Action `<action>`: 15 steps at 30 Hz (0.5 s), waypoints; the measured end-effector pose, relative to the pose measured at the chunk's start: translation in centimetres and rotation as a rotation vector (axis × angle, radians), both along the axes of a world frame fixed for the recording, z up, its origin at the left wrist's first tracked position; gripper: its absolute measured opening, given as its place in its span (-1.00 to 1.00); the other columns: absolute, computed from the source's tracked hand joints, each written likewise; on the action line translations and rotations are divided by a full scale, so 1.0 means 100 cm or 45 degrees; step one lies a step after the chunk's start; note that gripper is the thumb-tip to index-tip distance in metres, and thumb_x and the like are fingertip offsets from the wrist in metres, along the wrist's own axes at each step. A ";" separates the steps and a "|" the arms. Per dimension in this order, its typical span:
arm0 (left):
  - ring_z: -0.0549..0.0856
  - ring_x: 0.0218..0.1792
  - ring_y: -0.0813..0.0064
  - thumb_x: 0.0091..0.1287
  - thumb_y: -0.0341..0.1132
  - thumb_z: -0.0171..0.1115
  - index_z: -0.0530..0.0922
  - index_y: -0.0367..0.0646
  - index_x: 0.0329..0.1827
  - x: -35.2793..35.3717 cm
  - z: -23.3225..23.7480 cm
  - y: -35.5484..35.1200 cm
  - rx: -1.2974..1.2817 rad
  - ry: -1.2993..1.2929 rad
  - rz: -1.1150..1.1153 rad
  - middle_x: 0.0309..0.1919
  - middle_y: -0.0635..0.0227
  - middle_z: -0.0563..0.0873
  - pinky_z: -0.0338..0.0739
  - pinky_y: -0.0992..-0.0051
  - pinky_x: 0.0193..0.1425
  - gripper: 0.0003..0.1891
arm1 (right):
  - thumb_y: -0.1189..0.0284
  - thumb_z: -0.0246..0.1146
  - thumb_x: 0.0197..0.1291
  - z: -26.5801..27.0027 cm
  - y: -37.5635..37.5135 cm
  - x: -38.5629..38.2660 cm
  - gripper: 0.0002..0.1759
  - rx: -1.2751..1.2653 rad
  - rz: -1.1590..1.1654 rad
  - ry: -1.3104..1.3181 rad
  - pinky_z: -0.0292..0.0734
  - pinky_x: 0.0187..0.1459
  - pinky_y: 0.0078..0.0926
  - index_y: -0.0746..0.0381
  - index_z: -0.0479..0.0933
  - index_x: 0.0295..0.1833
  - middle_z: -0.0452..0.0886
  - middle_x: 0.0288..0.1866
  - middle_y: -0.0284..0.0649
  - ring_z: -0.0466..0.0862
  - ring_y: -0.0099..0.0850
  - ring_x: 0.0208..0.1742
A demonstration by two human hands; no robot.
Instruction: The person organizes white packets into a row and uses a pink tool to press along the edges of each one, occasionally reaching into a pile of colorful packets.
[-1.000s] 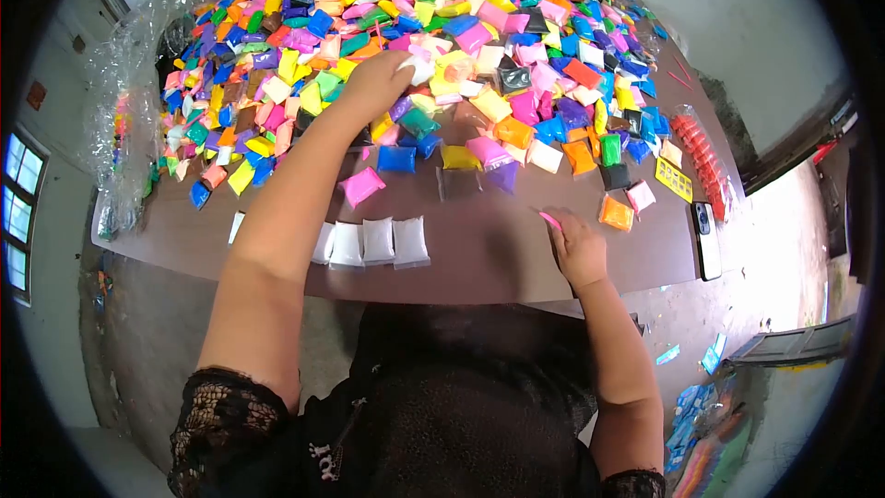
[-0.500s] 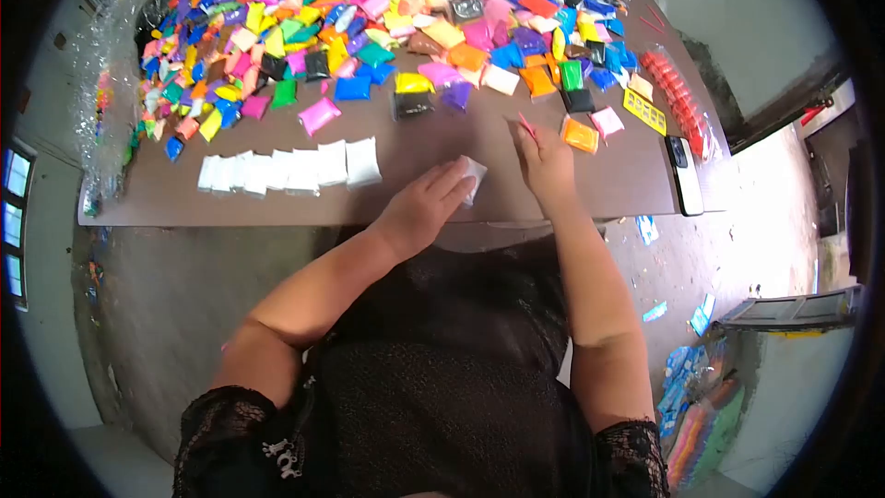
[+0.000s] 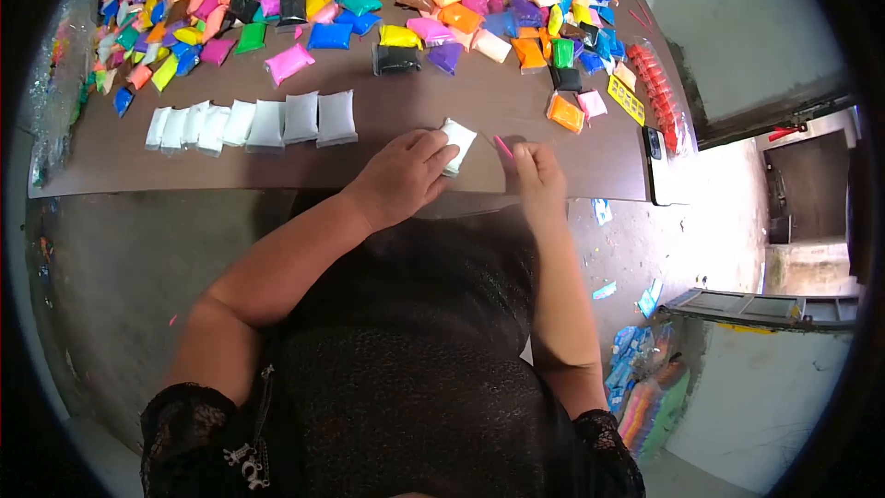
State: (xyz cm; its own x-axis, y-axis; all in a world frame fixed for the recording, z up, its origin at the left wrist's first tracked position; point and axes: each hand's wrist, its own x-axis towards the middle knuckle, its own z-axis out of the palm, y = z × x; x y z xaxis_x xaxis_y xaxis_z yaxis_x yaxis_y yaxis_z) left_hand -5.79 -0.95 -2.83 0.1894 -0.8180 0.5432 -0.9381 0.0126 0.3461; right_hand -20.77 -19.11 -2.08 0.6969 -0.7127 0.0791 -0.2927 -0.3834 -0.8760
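My left hand (image 3: 406, 175) is closed on the left edge of a small white packet (image 3: 460, 145) at the table's front. The packet's right part shows beyond my fingers. Just right of it, my right hand (image 3: 539, 175) pinches a thin pink plastic stick (image 3: 502, 147), whose tip points up and left toward the packet without touching it. My right hand is slightly blurred. Farther left, a row of several white packets (image 3: 267, 124) lies side by side, some overlapping. An orange packet (image 3: 565, 113) and a pale pink packet (image 3: 593, 104) lie beyond my right hand.
A large heap of coloured packets (image 3: 369, 2) covers the table's far side. At the right lie a yellow card (image 3: 626, 100), a strip of red pieces (image 3: 656, 97) and a phone (image 3: 657, 166). Clear plastic wrap (image 3: 57, 101) hangs along the left edge.
The view has shifted, so the table appears farther left and higher. My right hand has come back toward the table's front edge with the pink stick. My left hand still holds the white packet.
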 end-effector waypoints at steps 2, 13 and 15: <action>0.57 0.13 0.23 0.13 -0.30 0.41 0.58 -0.21 0.04 0.005 0.000 -0.005 -0.032 0.022 -0.087 0.00 0.27 0.58 0.49 0.28 0.26 -0.59 | 0.25 0.20 0.43 0.004 0.002 -0.011 -0.71 0.285 -0.045 -0.060 0.36 -0.34 -0.64 0.30 0.56 -0.11 0.51 -0.42 -0.42 0.45 -0.64 -0.39; 0.56 0.17 0.31 0.17 -0.38 0.32 0.59 -0.14 0.05 0.020 0.000 -0.007 -0.053 -0.204 -0.153 0.07 0.29 0.62 0.46 0.29 0.32 -0.65 | 0.46 0.19 0.42 -0.008 0.025 -0.016 -0.88 0.459 -0.059 -0.181 0.36 -0.30 -0.72 0.30 0.54 -0.08 0.52 -0.35 -0.45 0.44 -0.68 -0.37; 0.56 0.16 0.31 0.19 -0.39 0.31 0.59 -0.14 0.06 0.018 0.003 -0.007 -0.042 -0.196 -0.168 0.05 0.29 0.61 0.46 0.29 0.32 -0.66 | 0.48 0.22 0.38 0.003 0.035 -0.011 -0.88 0.299 -0.066 -0.128 0.43 -0.25 -0.67 0.30 0.53 -0.07 0.57 -0.35 -0.42 0.52 -0.65 -0.33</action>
